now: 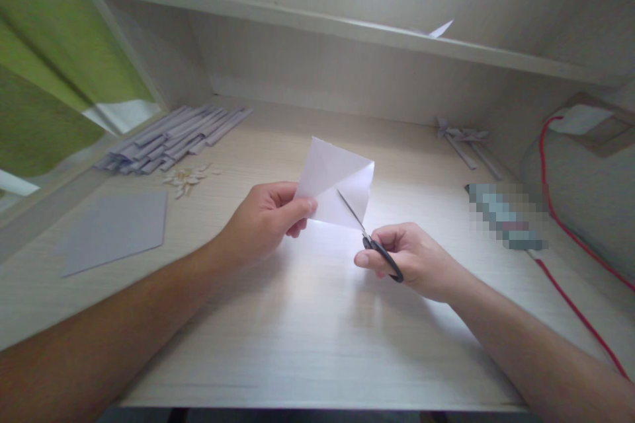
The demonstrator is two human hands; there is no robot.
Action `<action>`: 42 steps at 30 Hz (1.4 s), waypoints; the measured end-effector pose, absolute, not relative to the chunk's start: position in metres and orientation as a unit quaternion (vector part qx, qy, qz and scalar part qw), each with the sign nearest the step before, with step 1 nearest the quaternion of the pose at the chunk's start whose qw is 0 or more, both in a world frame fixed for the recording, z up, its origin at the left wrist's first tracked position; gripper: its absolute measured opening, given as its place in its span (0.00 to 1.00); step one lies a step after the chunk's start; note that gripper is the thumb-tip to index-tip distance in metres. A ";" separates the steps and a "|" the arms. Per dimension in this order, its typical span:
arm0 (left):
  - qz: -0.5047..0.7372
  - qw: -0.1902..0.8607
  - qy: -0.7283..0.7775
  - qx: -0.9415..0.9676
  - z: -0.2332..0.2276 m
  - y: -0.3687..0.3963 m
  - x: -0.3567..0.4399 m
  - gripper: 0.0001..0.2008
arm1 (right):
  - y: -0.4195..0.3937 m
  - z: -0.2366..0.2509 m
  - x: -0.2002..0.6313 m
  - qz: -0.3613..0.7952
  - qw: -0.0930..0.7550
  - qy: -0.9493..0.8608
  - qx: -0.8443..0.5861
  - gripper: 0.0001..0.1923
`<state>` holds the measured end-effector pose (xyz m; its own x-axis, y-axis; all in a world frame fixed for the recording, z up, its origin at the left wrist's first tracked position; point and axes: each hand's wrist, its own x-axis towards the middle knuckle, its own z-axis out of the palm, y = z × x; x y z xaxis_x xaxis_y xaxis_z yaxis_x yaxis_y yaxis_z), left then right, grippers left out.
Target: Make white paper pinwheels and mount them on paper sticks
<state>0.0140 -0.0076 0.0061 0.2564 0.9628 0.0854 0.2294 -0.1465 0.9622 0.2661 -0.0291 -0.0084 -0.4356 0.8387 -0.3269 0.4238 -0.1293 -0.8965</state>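
Note:
A small white sheet of paper [330,168] with a diagonal crease is pinched at its lower left corner by my left hand [278,211], held above the desk. My right hand [407,258] grips black-handled scissors [380,254], fingers through the loops. One scissor blade lies across the front of the paper near its lower right edge; the other blade is hidden behind the sheet. Left of my left hand, a stack of white paper sheets [119,228] lies flat on the desk [297,344].
Rolled paper tubes [173,135] are piled at the back left, with small pale seed-like pieces [186,177] before them. Several folded paper strips [464,139] lie back right. A blurred device [506,218] sits on the right by a red cable [580,310]. A shelf [322,23] spans above.

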 end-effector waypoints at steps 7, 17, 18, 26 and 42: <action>0.400 0.463 0.461 0.642 0.005 -0.007 0.014 0.16 | -0.030 -0.008 0.266 0.555 0.185 -0.639 -0.499 0.29; 0.399 0.473 0.457 0.638 0.005 -0.007 0.013 0.16 | -0.028 -0.007 0.265 0.553 0.192 -0.637 -0.501 0.29; 0.399 0.474 0.457 0.638 0.005 -0.007 0.013 0.16 | -0.028 -0.007 0.265 0.553 0.192 -0.636 -0.502 0.29; 0.398 0.474 0.456 0.639 0.004 -0.006 0.013 0.17 | -0.030 -0.010 0.268 0.552 0.196 -0.642 -0.496 0.30; 0.481 0.412 0.492 0.597 -0.003 0.007 0.004 0.11 | -0.027 -0.011 0.274 0.550 0.117 -0.654 -0.506 0.25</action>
<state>0.0035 0.0065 -0.0032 0.0530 0.9842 0.1690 0.1908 -0.1761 0.9657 0.2735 -0.0273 -0.0107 -0.4603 0.7900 -0.4050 0.5334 -0.1186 -0.8375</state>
